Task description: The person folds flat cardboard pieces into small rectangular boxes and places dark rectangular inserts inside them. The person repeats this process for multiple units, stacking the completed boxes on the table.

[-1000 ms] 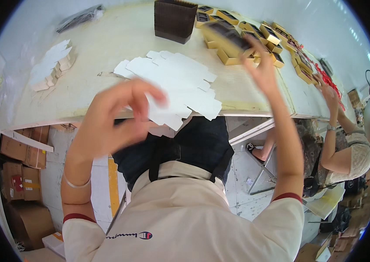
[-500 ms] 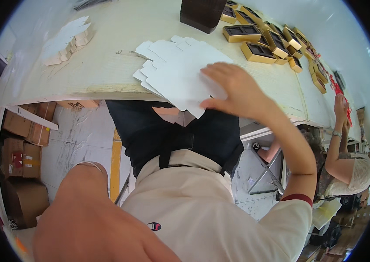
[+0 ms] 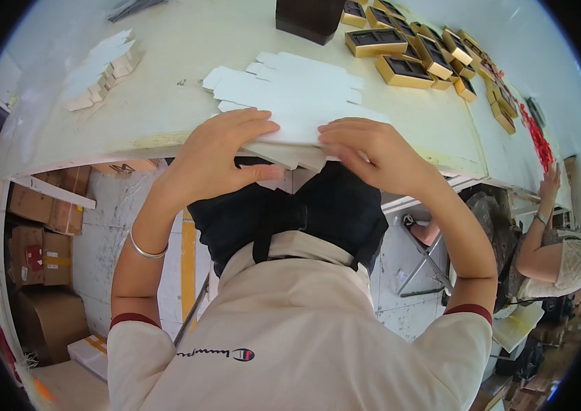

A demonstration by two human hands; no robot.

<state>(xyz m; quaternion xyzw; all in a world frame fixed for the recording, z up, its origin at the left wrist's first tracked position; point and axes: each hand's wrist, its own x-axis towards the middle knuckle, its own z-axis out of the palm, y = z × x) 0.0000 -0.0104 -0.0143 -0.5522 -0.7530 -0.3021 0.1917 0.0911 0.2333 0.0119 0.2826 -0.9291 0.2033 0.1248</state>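
Note:
Flat white die-cut card blanks (image 3: 297, 89) lie in an overlapping pile at the table's near edge, some corners sticking out past it. My left hand (image 3: 218, 154) touches the near left part of the pile, its fingers stretched out over the card and its thumb spread well apart. On the near right side, my right hand (image 3: 383, 154) has fingertips on top of a card blank and its thumb folded in at the edge, closed on it. The card between the two hands shows a straight near edge.
A stack of white card pieces (image 3: 99, 72) stands at the left of the table (image 3: 167, 103). A dark brown box (image 3: 309, 19) is at the back. Gold boxes with dark inserts (image 3: 405, 72) cluster at the right, beside red cords (image 3: 536, 137). A co-worker (image 3: 544, 253) sits further right.
My left hand has come up from the lower left onto the near side of the pile. My right hand has shifted slightly, and the top card blanks have turned to lie straighter.

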